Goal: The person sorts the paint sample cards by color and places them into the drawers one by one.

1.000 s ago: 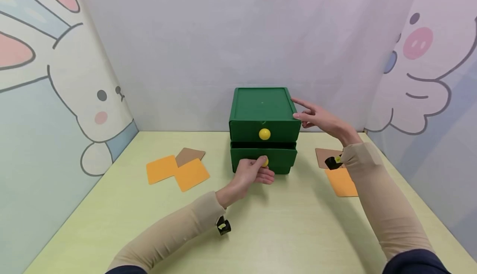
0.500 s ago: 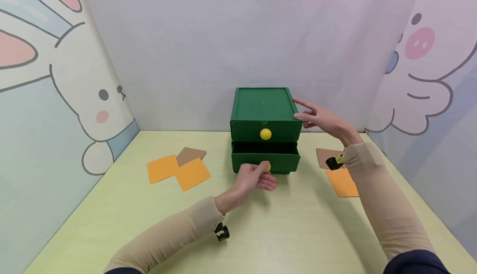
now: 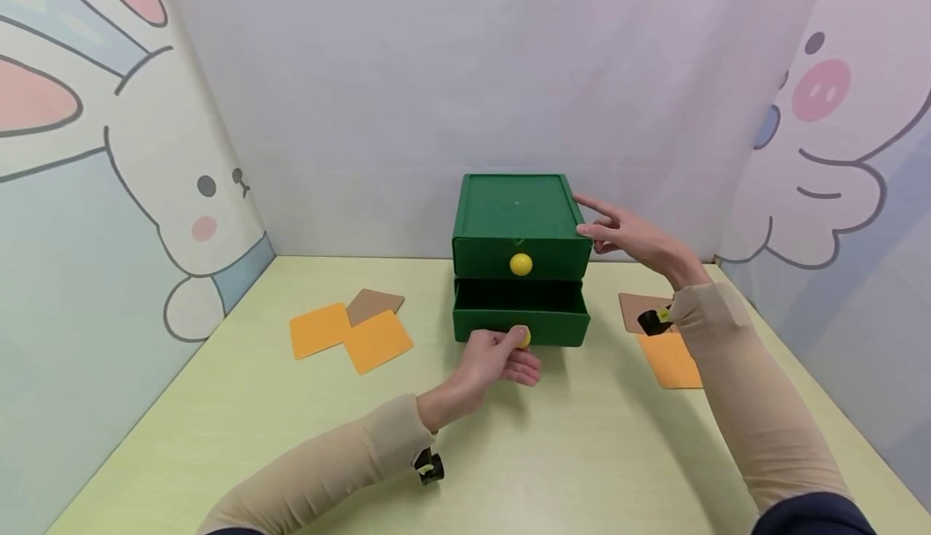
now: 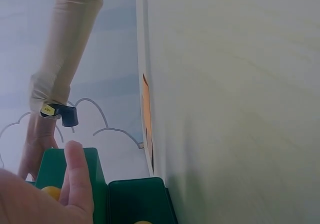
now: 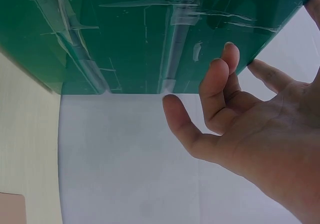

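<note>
A green two-drawer box (image 3: 518,205) stands at the back of the table. Its lower drawer (image 3: 560,328) is pulled out, and no contents show in the visible part. My left hand (image 3: 486,361) pinches the yellow knob (image 3: 527,339) of that drawer, thumb on top and the other fingers extended below. Above it, the upper drawer is closed, with its own yellow knob (image 3: 520,264). My right hand (image 3: 640,244) steadies the box's right top edge with thumb and index finger spread along it; in the right wrist view the other fingers hang loosely bent beside the taped green side (image 5: 135,44).
Two orange cards (image 3: 378,342) and a brown card (image 3: 374,306) lie on the table to the left. Another brown card (image 3: 640,311) and an orange one (image 3: 669,360) lie partly under the right forearm. A pale wall (image 3: 364,115) closes off the back.
The lower drawer has slid out farther toward me, its inside showing more, and my left hand has come along with the knob. The right hand has stayed on the box's edge.
</note>
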### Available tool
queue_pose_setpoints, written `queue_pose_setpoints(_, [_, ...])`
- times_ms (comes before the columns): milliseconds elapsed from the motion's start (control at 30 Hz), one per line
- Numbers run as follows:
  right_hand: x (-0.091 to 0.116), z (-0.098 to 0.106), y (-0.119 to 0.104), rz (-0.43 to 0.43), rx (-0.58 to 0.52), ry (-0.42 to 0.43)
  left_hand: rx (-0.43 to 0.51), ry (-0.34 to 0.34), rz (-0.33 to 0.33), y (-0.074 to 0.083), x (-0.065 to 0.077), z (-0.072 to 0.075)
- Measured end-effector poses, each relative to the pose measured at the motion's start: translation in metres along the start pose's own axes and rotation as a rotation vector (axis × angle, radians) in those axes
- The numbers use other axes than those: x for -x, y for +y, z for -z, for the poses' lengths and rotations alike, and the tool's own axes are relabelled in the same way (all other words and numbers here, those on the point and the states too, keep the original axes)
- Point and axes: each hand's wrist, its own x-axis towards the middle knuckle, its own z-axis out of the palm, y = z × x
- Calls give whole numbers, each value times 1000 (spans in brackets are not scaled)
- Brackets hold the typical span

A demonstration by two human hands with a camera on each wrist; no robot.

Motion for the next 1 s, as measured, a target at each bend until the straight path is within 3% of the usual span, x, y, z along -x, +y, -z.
queue_pose_setpoints(1000, [-2,0,2,0,-1,1,-25,-63,18,0,35,-8])
